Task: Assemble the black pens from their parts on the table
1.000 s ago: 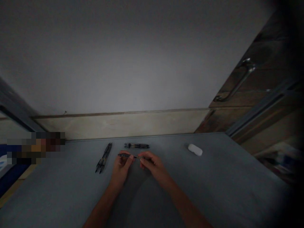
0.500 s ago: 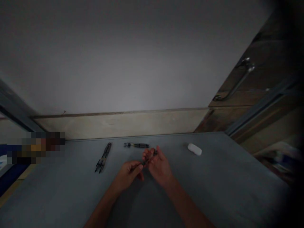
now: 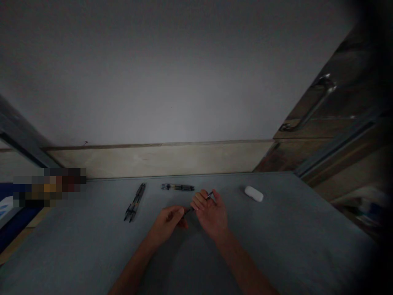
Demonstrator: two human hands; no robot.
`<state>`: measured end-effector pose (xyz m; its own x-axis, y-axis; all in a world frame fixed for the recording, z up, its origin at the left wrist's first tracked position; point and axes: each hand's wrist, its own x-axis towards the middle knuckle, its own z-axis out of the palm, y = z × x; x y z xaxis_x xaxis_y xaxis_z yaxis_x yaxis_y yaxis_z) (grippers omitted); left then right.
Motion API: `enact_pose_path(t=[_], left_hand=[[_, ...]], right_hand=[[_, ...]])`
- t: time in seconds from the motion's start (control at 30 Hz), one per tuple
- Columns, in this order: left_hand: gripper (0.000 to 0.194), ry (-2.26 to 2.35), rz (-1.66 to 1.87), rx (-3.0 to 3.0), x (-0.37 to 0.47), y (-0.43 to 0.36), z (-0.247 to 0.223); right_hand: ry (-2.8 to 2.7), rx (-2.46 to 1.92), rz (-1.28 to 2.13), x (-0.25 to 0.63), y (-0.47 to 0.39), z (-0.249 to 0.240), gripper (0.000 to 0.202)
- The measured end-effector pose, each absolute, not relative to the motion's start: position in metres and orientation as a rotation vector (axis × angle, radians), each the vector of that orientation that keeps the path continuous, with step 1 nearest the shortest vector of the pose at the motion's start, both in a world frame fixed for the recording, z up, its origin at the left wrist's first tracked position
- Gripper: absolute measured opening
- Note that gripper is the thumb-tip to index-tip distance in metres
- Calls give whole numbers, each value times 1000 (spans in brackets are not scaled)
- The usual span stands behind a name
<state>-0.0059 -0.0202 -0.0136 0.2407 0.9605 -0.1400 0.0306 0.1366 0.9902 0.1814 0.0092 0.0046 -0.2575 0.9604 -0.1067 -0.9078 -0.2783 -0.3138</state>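
Observation:
My left hand (image 3: 168,223) pinches one end of a thin dark pen (image 3: 189,211) over the middle of the grey table. My right hand (image 3: 211,211), palm up, has its fingers curled around the pen's other part, whose tip shows between thumb and forefinger. Behind the hands a small group of dark pens (image 3: 178,187) lies sideways. Farther left, more dark pens (image 3: 135,203) lie side by side at a slant. To the right of my right hand rests a white oval case (image 3: 254,194).
The grey table (image 3: 76,237) meets a pale wall (image 3: 168,102) at its back edge. A metal handle (image 3: 313,106) is on a dark brown panel at the right. Blue and blurred items (image 3: 21,217) are at the far left.
My right hand has shifted slightly right, and more of the pen's end shows between its thumb and forefinger. The view has moved slightly. My left hand still pinches the pen.

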Motion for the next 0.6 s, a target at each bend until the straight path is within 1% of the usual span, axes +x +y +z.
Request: enact_pose_path(t=[0.07, 0.4, 0.6], left_hand=[[79, 1115, 941, 1199, -5, -20, -13], [84, 1121, 952, 1042, -6, -15, -24], [94, 1070, 961, 990, -6, -11, -37]], right_hand=[[-241, -347, 1813, 182, 11, 2, 40], [-277, -371, 1776, 183, 13, -1, 33], [-200, -382, 1792, 182, 10, 3, 33]])
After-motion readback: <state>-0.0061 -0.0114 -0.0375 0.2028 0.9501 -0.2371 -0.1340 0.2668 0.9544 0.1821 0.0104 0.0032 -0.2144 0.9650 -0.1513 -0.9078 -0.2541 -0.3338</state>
